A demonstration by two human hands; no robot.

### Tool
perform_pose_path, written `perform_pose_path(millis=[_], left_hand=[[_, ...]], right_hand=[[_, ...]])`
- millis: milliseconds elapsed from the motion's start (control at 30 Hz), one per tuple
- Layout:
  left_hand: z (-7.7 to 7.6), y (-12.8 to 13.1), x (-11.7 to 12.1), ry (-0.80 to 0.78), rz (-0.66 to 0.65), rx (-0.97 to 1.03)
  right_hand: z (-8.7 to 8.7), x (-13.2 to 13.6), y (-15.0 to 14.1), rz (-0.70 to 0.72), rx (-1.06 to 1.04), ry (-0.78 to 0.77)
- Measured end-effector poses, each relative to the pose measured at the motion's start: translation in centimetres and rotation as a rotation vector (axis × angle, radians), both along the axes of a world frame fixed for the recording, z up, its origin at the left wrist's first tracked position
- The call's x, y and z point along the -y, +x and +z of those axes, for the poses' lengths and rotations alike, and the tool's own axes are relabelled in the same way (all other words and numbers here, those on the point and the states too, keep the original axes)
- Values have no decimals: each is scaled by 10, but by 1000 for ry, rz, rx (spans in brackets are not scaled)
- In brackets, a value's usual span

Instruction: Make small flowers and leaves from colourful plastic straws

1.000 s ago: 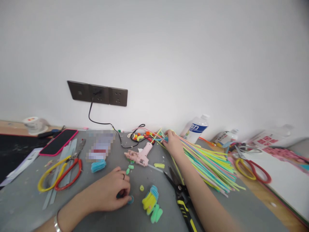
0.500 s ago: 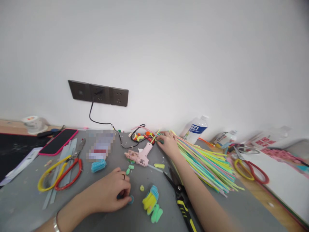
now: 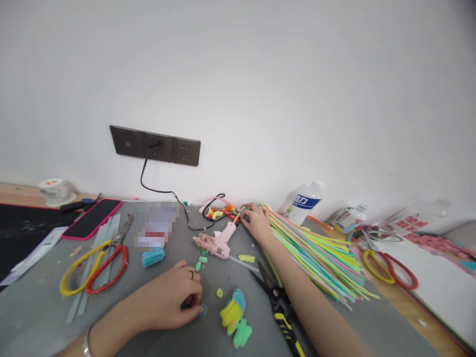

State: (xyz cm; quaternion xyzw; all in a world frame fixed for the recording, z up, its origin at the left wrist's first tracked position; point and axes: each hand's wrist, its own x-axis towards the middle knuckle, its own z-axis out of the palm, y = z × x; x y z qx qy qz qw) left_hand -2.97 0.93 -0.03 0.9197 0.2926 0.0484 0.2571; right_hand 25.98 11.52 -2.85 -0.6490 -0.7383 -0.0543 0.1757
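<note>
My left hand [image 3: 174, 297] rests on the grey table [image 3: 40, 317], fingers curled and pinched on a small blue piece [image 3: 202, 311]. My right hand [image 3: 256, 221] reaches far across to the end of a big bundle of coloured straws [image 3: 320, 253], fingers closed on the straw ends. A pink glue gun [image 3: 217, 243] lies just left of that hand. A stack of yellow, blue and green folded pieces [image 3: 234, 317] sits right of my left hand. Small green and yellow bits [image 3: 203, 259] lie between.
Black and yellow shears [image 3: 278, 307] lie under my right forearm. Red and yellow handled scissors [image 3: 96, 263] and a phone [image 3: 91, 218] are at left, a blue piece [image 3: 152, 257] nearby. A white bottle [image 3: 303, 203] stands by the wall. More scissors [image 3: 390, 265] lie at right.
My right hand slid a little left along the straw ends toward the glue gun. The left hand stayed in place on the blue piece.
</note>
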Motion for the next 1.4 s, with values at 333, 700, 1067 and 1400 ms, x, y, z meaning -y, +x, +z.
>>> perform_pose_path(millis=[333,700,1067,1400], left_hand=[[1,-1,-1,-22,-10,35],[-1,8,-10,-649,407,775],[3,10,-10,-642,445,898],[-4,11,-11,-364,480,907]], right_hand=[[31,16,18,-72,-65,-100],[95,115,-63,554,-232,-122],[80,118,-77,645,-278,-212],[20,106,-99,553,-1404,-645]])
